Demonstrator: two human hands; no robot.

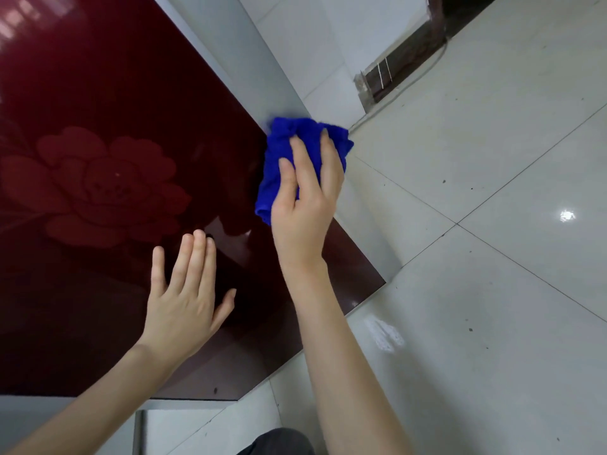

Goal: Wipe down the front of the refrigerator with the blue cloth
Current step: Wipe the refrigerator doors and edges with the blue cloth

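Observation:
The refrigerator front (pixel 108 103) is a glossy dark red door with a pale flower pattern, filling the left half of the view. A bunched blue cloth (pixel 282 149) lies against the door's right edge. My right hand (pixel 303 195) presses flat on the cloth with straight fingers. My left hand (pixel 185 297) rests flat on the lower part of the door, fingers straight and spread, holding nothing.
A grey side panel (pixel 243 50) of the refrigerator runs along the door's right edge. Pale floor tiles (pixel 476 257) fill the right side, with a white smear (pixel 384 333) near the door's bottom corner. A dark wooden door frame (pixel 404 64) stands at the upper right.

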